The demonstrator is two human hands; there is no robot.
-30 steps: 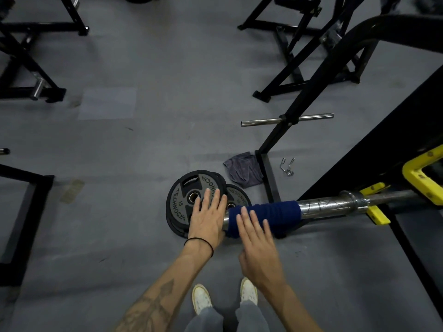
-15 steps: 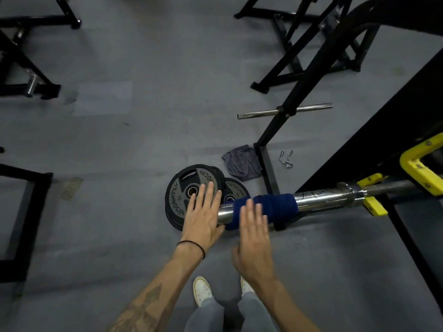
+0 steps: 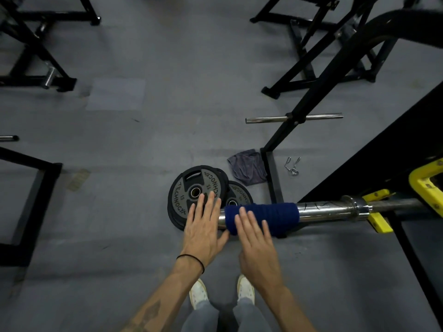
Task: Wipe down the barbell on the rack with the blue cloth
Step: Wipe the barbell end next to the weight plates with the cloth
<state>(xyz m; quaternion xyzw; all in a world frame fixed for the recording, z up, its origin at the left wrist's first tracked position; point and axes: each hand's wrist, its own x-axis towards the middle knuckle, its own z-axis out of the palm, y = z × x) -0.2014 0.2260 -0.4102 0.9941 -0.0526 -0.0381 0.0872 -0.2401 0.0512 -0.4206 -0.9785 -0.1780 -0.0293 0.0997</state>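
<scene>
Presently, the blue cloth is wrapped round the chrome sleeve of the barbell, near its free end; its ribbed, soft surface covers the metal beneath, and the very tip of the sleeve is hidden behind the left hand. The bar's far portion passes under yellow rack hooks and is cut off at the right edge of the view. Both hands are released, fingers straight: the left lies flat against the sleeve's end, and the right hand rests its fingertips on the near side of the cloth. Whether the palms press firmly cannot be told. On the grey rubber floor, two round black weight plates overlap, partly hidden by the left hand's fingers; their lettering is only partly legible. A crumpled grey rag lies beside the black rack foot, and a wire spring collar lies just beyond it. White shoes show below.
</scene>
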